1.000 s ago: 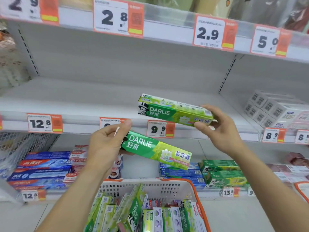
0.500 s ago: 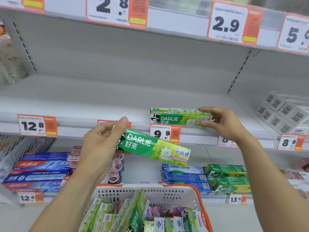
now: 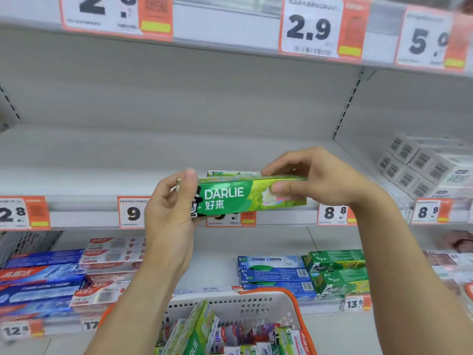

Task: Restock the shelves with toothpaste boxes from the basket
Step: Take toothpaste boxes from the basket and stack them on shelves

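Green Darlie toothpaste box, gripped by our left hand and now our right hand; first box shelved at twelve o'clock, second follows.

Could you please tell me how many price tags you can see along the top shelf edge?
3. The 2.8 tag sits at the left, the 2.9 tag right of centre, and the 5 tag at the far right, partly cropped; others may lie outside the frame.

The single head camera faces the white shelf from close, looking slightly upward.
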A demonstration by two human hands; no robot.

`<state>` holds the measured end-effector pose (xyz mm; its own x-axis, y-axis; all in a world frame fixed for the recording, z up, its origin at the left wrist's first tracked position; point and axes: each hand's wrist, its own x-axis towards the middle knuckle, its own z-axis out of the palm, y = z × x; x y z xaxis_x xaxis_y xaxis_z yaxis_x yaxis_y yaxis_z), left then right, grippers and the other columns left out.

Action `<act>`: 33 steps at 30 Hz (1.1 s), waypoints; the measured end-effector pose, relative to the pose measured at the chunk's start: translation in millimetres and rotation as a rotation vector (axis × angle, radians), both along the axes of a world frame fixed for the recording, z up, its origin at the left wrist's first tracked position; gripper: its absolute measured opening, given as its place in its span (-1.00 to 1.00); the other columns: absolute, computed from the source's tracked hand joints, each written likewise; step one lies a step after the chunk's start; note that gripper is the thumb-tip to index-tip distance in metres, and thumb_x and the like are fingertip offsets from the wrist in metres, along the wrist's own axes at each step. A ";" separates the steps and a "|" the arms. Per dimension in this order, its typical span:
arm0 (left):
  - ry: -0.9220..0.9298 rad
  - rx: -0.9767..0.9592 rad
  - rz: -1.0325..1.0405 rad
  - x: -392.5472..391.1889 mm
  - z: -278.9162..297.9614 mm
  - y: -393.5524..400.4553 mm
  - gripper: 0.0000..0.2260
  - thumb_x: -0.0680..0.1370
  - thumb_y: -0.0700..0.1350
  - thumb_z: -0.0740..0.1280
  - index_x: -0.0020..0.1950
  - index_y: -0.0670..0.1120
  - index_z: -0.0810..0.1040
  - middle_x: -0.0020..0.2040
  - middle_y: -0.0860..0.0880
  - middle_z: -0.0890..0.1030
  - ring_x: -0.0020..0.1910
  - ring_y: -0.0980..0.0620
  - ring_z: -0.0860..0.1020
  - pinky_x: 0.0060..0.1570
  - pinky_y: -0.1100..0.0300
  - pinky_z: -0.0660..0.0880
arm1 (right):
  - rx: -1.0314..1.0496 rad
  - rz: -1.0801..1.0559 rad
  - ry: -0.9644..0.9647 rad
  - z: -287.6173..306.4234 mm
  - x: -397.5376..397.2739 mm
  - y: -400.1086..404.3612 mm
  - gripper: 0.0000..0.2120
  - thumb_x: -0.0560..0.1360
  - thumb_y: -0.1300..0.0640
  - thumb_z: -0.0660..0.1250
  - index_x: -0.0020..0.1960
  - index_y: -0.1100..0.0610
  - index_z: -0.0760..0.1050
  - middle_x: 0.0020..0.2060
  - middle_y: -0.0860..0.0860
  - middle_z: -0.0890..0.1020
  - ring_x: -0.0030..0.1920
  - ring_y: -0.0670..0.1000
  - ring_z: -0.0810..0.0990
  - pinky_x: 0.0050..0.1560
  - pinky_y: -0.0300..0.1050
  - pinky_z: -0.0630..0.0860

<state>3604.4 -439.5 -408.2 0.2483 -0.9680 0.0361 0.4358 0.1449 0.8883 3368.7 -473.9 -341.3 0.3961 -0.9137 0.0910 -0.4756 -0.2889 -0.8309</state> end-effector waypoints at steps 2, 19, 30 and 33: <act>-0.300 -0.065 0.074 -1.5 -1.1 -8.1 -0.47 0.42 0.18 0.46 0.30 -0.02 0.49 0.17 0.03 0.60 0.16 0.14 0.58 0.20 0.15 0.54 | -0.122 -0.056 -0.060 0.6 -8.3 -7.0 -0.70 0.35 0.13 0.50 0.07 0.12 0.64 -0.03 0.01 0.68 -0.08 -0.02 0.68 -0.12 -0.21 0.63; -1.503 -0.224 0.094 7.3 -57.6 -50.9 -0.54 0.58 0.30 0.15 0.47 0.24 0.30 0.16 0.19 0.59 0.28 0.12 0.49 0.51 -0.04 -0.14 | -0.299 -0.247 0.100 -67.5 -32.0 -91.9 -0.82 0.48 0.15 0.48 0.06 -0.04 0.66 0.08 -0.11 0.57 0.12 -0.11 0.55 0.11 -0.29 0.41; -1.365 -0.294 0.186 8.9 -56.8 -53.8 -0.65 0.50 0.16 0.33 0.28 0.20 0.56 -0.12 0.15 0.67 -0.01 0.22 0.50 0.37 0.08 0.16 | -0.139 -0.160 0.192 -51.3 -38.9 -78.5 -0.50 0.32 -0.29 0.42 0.22 -0.16 0.60 0.18 -0.26 0.58 0.18 -0.25 0.54 0.16 -0.35 0.43; -1.360 -0.311 0.224 9.8 -53.6 -51.3 -0.71 0.52 0.12 0.37 0.23 0.14 0.62 -0.18 0.16 0.67 -0.06 0.20 0.52 0.39 -0.05 0.25 | -0.121 -0.082 0.287 -50.0 -41.1 -77.7 -0.44 0.29 -0.25 0.45 0.24 -0.11 0.61 0.20 -0.24 0.56 0.20 -0.25 0.52 0.16 -0.45 0.36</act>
<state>3614.2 -490.9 -461.8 -0.0078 -0.8215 0.5702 -0.7807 0.3614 0.5099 3327.6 -551.6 -391.3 0.3470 -0.9330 0.0959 -0.7111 -0.3284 -0.6217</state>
